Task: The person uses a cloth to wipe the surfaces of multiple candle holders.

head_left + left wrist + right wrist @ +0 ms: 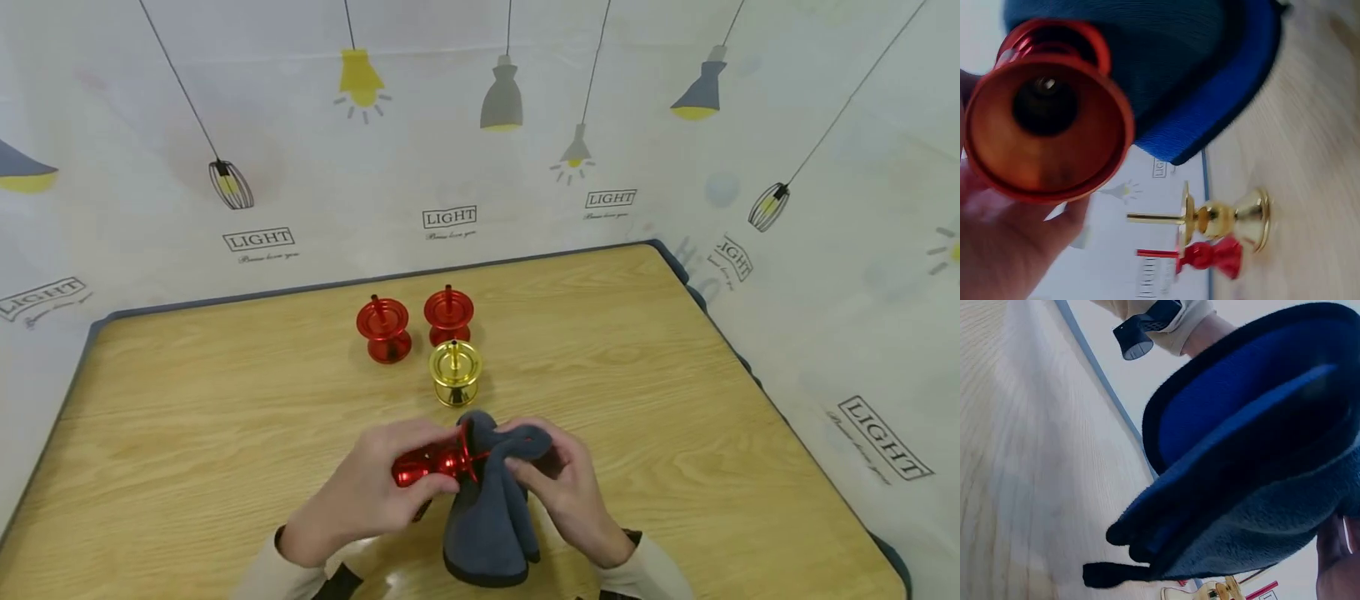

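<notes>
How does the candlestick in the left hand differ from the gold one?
Colour: the held candlestick is red; the gold one is gold.
Pose: the held candlestick lies sideways in the left hand, against the cloth; the gold one stands upright on the table.
Both are shiny, with a flared base and spiked dish.

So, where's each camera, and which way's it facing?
On the head: looks forward and down at the table; left fingers, right fingers, sleeves show.
On the left wrist: looks into the hollow red holder; left fingers show.
On the right wrist: faces the folded blue cloth; right fingers, other sleeve show.
Both wrist views share the cloth and gold holder.
</notes>
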The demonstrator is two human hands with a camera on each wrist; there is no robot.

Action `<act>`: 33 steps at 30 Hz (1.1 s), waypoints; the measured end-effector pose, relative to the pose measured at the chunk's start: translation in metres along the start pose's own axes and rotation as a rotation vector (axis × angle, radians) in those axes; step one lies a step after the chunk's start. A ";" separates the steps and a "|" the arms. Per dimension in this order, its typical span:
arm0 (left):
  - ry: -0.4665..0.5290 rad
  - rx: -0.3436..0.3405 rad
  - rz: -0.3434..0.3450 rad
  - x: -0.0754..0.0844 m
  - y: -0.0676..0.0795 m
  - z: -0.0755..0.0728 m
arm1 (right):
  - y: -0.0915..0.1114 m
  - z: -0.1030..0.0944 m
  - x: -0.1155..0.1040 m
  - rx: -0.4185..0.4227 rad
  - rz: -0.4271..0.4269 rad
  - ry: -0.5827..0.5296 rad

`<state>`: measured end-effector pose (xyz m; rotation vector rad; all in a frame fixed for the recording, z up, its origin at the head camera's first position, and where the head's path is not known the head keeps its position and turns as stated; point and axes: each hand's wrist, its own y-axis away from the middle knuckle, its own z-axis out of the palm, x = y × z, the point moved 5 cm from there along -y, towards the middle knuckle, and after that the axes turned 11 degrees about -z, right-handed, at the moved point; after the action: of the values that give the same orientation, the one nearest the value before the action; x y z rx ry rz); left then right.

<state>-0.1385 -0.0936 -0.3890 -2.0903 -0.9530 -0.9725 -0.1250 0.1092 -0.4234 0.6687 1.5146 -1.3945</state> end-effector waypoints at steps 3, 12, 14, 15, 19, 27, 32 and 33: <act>0.265 -0.206 -0.197 -0.018 -0.005 0.000 | -0.002 0.000 0.000 -0.046 -0.010 -0.009; 0.606 -0.487 -0.423 -0.045 -0.009 0.005 | -0.002 0.004 0.006 -0.052 -0.011 0.002; 0.407 -0.351 -0.345 -0.036 -0.009 0.004 | -0.002 0.002 0.008 0.003 0.025 0.023; 0.266 -0.267 -0.296 -0.030 -0.008 0.003 | -0.002 0.001 0.009 0.031 0.044 0.024; -0.238 0.073 -0.038 -0.001 -0.004 0.004 | -0.002 -0.002 0.012 0.122 0.112 -0.041; -0.166 0.018 0.024 0.001 -0.006 0.006 | -0.005 -0.005 0.008 0.037 0.030 -0.070; 0.341 -0.387 -0.272 -0.029 -0.014 0.010 | -0.003 -0.006 0.006 -0.060 -0.080 -0.044; 0.426 -0.445 -0.318 -0.034 -0.014 0.012 | -0.002 -0.006 0.006 -0.068 -0.088 -0.042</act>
<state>-0.1614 -0.0887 -0.4198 -1.9690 -0.9151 -1.8510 -0.1308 0.1129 -0.4287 0.5332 1.5672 -1.4074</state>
